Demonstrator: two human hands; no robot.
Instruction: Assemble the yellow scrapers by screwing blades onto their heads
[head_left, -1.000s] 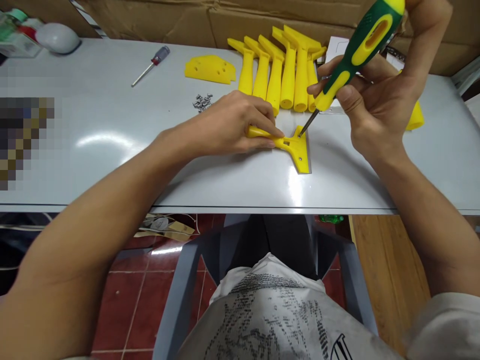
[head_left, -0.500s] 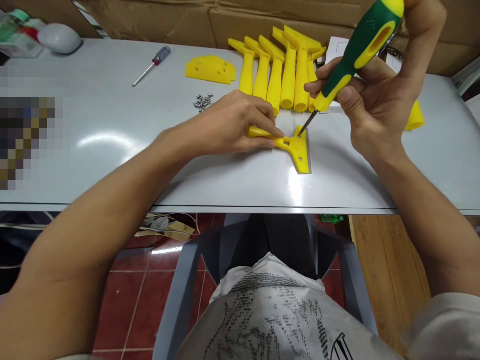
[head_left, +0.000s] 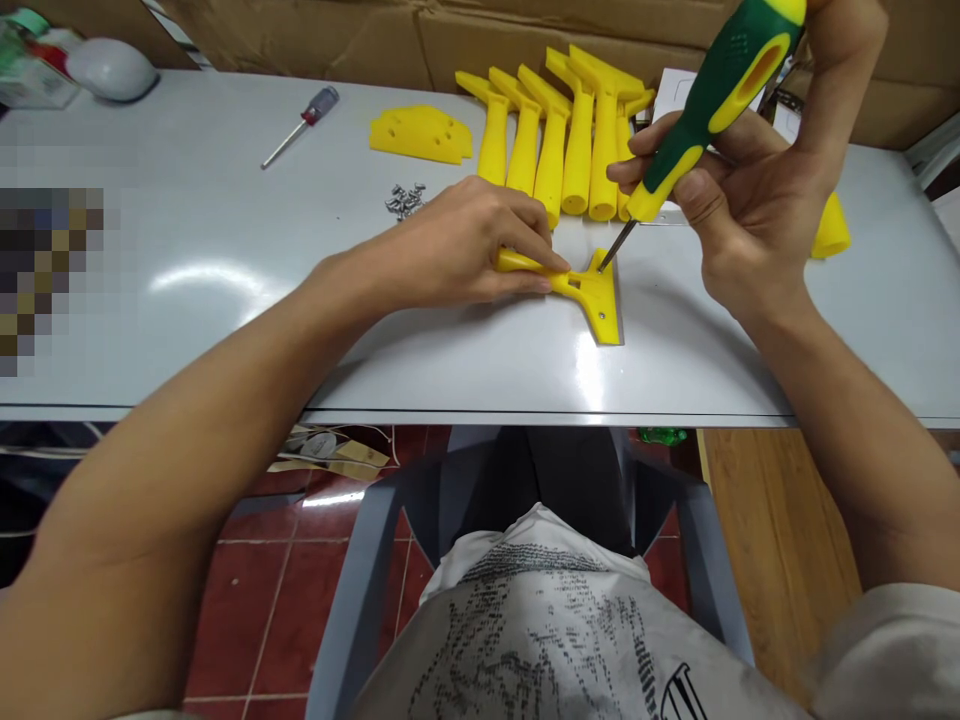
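A yellow scraper (head_left: pixel 598 300) lies on the table with its wide head to the right and a thin blade edge along that side. My left hand (head_left: pixel 487 245) is closed around its handle and presses it to the tabletop. In my right hand (head_left: pixel 757 190) is a green and yellow screwdriver (head_left: pixel 705 110), tilted, its tip at the upper screw hole of the scraper head. A second screw (head_left: pixel 601 316) shows in the lower part of the head. Small metal screws (head_left: pixel 405 201) are heaped just behind my left wrist.
Several yellow scraper handles (head_left: pixel 555 140) stand in a row behind my hands. A flat yellow plate (head_left: pixel 421 134) and a grey-handled screwdriver (head_left: pixel 301 126) lie to their left. Cardboard (head_left: pixel 315 45) walls off the back; a white rounded object (head_left: pixel 112 69) sits far left.
Both hands, the scraper and the screwdriver are in nearly the same place. The view has shifted very slightly.
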